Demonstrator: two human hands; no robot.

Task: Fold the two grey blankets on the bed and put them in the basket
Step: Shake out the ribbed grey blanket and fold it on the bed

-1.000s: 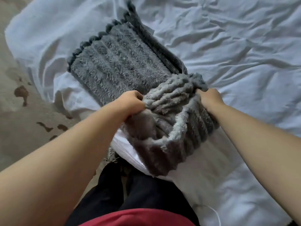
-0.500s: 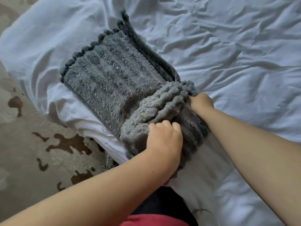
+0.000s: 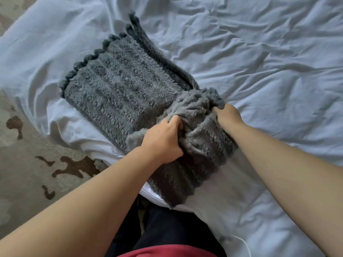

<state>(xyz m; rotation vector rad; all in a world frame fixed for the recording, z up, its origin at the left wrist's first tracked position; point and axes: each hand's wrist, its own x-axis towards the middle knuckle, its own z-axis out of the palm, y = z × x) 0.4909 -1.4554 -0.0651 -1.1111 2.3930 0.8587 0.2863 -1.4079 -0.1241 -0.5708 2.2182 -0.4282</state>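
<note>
Across the near corner of the bed (image 3: 259,62), the grey blanket (image 3: 122,93) lay on the crumpled white sheet. Its far part was spread flat with the ribbed pile facing up, and a row of small tufts (image 3: 89,58) ran along its far left edge. The near part was bunched into a thick, uneven fold that rose above the flat part and hung a little over the side of the mattress towards your legs.

Your left hand (image 3: 163,140) sat on top of that fold, near its middle. Its fingers were curled down into the pile and pinched a ridge of fabric against the thumb. Your right hand (image 3: 229,117) held the far right end of the same fold. It was closed tightly round the cloth, with the fingertips buried in the fabric and hidden from sight. Both forearms reached in from the bottom corners, and the two hands were near each other with the raised fabric between them.

To the left of the bed, a beige carpet (image 3: 27,164) with dark brown blotches covered the floor. Your dark trousers (image 3: 167,225) and the hem of a red top (image 3: 167,252) showed at the lower edge, just beside a thin white cable (image 3: 241,242) lying on the sheet.
</note>
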